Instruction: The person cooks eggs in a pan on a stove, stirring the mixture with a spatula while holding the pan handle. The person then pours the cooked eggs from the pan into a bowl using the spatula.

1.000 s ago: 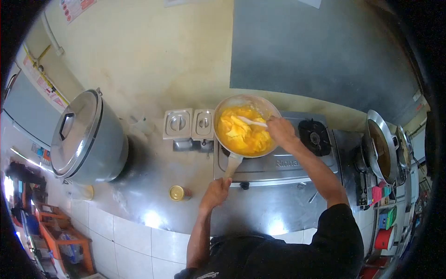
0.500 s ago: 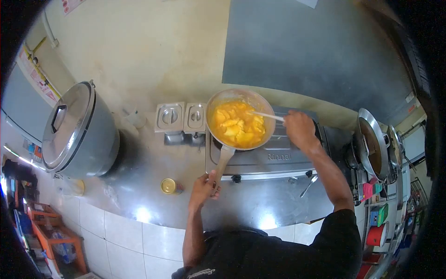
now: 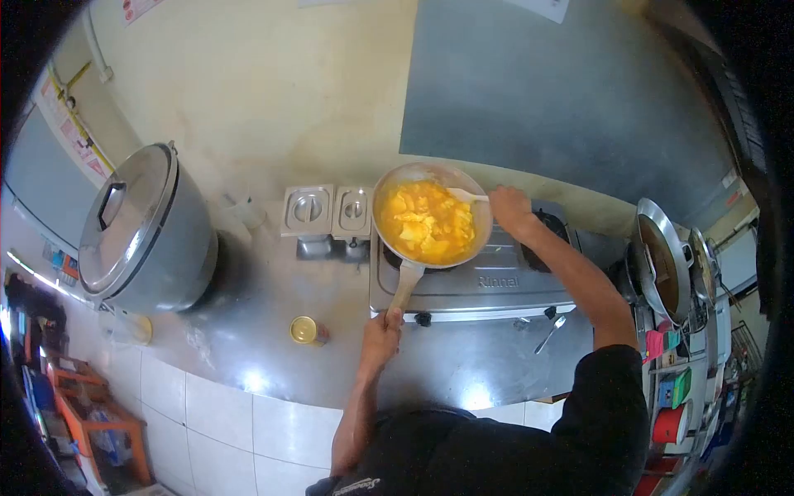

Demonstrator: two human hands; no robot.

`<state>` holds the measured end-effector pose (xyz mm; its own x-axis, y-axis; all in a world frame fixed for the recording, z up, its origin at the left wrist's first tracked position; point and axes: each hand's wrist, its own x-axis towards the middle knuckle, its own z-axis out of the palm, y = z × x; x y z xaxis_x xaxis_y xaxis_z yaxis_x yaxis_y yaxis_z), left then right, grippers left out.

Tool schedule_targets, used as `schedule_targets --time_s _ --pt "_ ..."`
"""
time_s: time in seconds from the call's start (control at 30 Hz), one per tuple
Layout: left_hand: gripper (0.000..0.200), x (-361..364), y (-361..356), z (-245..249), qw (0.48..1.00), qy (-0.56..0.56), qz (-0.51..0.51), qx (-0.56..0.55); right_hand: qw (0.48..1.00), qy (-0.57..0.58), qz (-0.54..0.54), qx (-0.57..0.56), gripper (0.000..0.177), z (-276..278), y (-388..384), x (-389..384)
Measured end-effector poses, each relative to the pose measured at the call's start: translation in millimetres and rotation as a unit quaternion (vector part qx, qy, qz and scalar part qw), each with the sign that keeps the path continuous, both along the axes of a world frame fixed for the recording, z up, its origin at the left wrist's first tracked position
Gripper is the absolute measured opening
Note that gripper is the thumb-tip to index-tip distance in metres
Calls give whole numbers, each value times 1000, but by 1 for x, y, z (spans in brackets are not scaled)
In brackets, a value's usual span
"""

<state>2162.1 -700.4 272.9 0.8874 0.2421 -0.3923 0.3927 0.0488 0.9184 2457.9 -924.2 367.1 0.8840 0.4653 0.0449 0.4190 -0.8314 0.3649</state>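
A round metal pan [image 3: 475,217] full of yellow scrambled egg [image 3: 426,223] sits on the left burner of a steel gas stove [image 3: 496,281]. My left hand [image 3: 381,332] grips the end of the pan's pale handle [image 3: 407,283]. My right hand [image 3: 510,207] is at the pan's right rim and holds a white spatula [image 3: 466,195] whose tip rests in the egg.
Two small lidded steel containers [image 3: 331,211] stand left of the pan. A big lidded pot [image 3: 145,231] is at far left, a small tin can [image 3: 304,330] on the counter. A spoon [image 3: 549,331] lies by the stove. Woks [image 3: 662,256] sit at right.
My right hand drew away to the right with the spatula, then came back to the pan's rim. My left hand kept hold of the handle.
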Motion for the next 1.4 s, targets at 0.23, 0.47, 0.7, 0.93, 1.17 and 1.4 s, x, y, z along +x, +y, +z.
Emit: schedule_targets --time_s 0.23,0.47,0.7,0.93,1.17,1.4 --pt "45 -1 -6 -4 998 -30 27 -37 994 111 8 -23 16 47 -16 -20" --pt "48 0 -9 -7 998 -21 39 -50 897 431 -101 14 22 71 -4 -28" --pt "48 -1 -6 -11 1000 -12 -15 -23 866 491 -62 74 26 39 14 -36" --pt "50 -3 -10 5 998 -15 -68 5 871 457 -68 168 31 -4 67 -32" --pt "48 -5 -11 4 996 -8 -84 -34 981 132 -8 144 25 5 86 -62" --pt "48 5 -14 4 995 -34 -32 -86 994 10 -52 97 20 60 28 -55"
